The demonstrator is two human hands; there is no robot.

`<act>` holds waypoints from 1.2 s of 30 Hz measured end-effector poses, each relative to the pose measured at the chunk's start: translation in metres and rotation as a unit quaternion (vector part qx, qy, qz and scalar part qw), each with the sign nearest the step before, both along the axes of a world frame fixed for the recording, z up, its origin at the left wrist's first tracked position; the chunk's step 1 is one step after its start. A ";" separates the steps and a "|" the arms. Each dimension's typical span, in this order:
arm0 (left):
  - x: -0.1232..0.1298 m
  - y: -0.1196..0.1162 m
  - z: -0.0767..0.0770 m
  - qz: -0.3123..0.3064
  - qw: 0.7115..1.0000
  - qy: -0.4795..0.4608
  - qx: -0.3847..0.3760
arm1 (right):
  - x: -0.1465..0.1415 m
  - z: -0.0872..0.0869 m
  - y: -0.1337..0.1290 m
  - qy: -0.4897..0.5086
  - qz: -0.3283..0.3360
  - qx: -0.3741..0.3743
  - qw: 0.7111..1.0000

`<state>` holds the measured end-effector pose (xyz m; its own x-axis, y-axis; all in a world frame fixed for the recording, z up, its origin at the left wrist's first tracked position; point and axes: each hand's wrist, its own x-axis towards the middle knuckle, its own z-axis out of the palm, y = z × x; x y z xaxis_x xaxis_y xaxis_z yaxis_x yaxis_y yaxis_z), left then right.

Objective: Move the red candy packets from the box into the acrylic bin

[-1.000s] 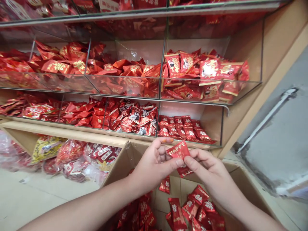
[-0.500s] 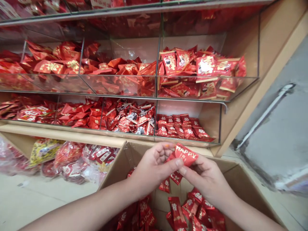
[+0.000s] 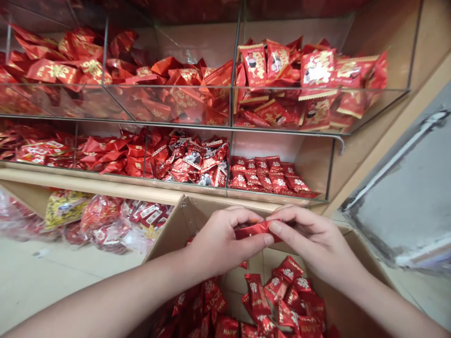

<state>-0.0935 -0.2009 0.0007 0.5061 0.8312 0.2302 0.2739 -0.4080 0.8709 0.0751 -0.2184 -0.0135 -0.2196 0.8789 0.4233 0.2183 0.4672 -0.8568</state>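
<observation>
Pinched between the fingers of both hands is a red candy packet [image 3: 255,230], seen nearly edge-on. My left hand [image 3: 223,237] grips its left part, thumb below and fingers above. On the right end, my right hand [image 3: 305,237] has its thumb and fingertips closed. Both hands are over an open cardboard box [image 3: 362,249], where many red wrapped candies [image 3: 259,293] with gold and silver print lie loose. Just behind the box, small red packets [image 3: 262,176] sit in rows in the lower right shelf compartment.
Clear-fronted shelf compartments hold heaps of red packets [image 3: 190,94]. Beneath the wooden ledge [image 3: 105,188], plastic bags of candy [image 3: 102,213] and a yellow bag [image 3: 65,209] rest on the tiled floor [image 3: 70,277]. At right is a grey wall [image 3: 405,173].
The packet has tilted from showing its printed face to nearly edge-on. My right hand's fingers have come up to its top edge. The view has shifted slightly and the shelves look closer.
</observation>
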 end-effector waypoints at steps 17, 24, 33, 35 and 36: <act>0.004 -0.006 0.003 -0.014 0.983 -0.153 -0.101 | -0.003 -0.013 -0.003 0.135 0.015 -0.019 0.991; 0.006 -0.004 0.002 -0.002 0.964 -0.186 -0.189 | 0.000 -0.009 -0.001 0.065 0.005 -0.017 0.998; 0.005 -0.003 0.003 -0.004 0.968 -0.209 -0.141 | -0.001 -0.012 -0.003 0.066 -0.012 0.035 0.997; 0.006 -0.003 0.002 -0.009 0.966 -0.216 -0.143 | -0.001 -0.013 -0.002 0.068 -0.021 0.040 0.997; 0.006 -0.003 0.000 -0.013 0.965 -0.217 -0.150 | -0.001 -0.013 -0.002 0.068 -0.022 0.039 0.997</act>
